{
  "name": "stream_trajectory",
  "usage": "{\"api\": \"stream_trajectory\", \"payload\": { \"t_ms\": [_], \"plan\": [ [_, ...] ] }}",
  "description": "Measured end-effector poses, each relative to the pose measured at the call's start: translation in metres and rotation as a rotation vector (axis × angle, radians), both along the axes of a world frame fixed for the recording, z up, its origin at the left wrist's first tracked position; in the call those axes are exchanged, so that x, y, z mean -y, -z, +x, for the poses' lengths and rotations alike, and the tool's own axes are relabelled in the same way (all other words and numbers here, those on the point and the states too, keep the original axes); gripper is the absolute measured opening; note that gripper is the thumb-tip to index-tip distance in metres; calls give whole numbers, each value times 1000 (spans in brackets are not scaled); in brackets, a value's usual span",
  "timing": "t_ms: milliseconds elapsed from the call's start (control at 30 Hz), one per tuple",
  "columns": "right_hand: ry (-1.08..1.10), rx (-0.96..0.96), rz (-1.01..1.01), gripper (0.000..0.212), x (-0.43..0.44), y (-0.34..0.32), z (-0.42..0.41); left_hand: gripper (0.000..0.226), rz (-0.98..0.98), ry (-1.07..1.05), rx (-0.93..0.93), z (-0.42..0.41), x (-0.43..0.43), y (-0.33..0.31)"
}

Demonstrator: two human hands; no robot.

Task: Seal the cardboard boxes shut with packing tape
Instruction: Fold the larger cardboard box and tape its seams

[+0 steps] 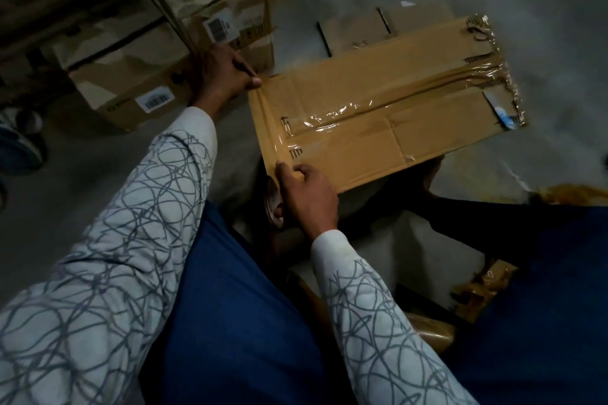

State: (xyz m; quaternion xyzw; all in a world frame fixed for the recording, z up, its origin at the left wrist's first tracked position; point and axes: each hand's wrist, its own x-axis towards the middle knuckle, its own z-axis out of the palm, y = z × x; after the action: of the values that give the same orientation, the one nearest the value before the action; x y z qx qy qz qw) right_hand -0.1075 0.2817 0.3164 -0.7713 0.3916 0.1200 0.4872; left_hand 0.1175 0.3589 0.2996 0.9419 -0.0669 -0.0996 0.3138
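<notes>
- Far left: stacked boxes (pixel 131 82), labelled and not in play.
- My left hand (pixel 223 76) is at the far corner of the cardboard box (pixel 411 128). Thumb and curled fingers pinch the end of the tape strip (pixel 268 128) against that corner.
- The tape strip runs taut along the box's left-hand edge, between my two hands. It looks partly laid down, with a few lengthwise wrinkles showing.
- My right hand (pixel 307 191) is at the near corner, fingers curled and pinching the strip there. The tape roll (pixel 274 204) sits just below it, mostly hidden; I cannot tell whether I am also gripping it.
- The box rests across my lap and the floor. Its centre seam carries glossy tape, and the tape at the far right end is ragged.
- Judgement: keep tension even, lower the strip squarely over the edge, then rub from the middle outward to clear the wrinkles before cutting.
</notes>
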Motion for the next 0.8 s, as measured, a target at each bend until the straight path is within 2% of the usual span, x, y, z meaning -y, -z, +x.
{"api": "stream_trajectory", "payload": {
  "t_ms": [300, 500, 800],
  "plan": [
    [-4, -32, -48, 52, -9, -7, 7, 25, -120, -49, -94, 7, -4, 17],
    [-57, -58, -115, 49, -14, -13, 6, 25, -225, -147, -255, 6, -2, 16],
    [-103, -71, -166, 50, -10, -20, 13, 18, -240, -159, -200, 1, -4, 18]
  ]
}}
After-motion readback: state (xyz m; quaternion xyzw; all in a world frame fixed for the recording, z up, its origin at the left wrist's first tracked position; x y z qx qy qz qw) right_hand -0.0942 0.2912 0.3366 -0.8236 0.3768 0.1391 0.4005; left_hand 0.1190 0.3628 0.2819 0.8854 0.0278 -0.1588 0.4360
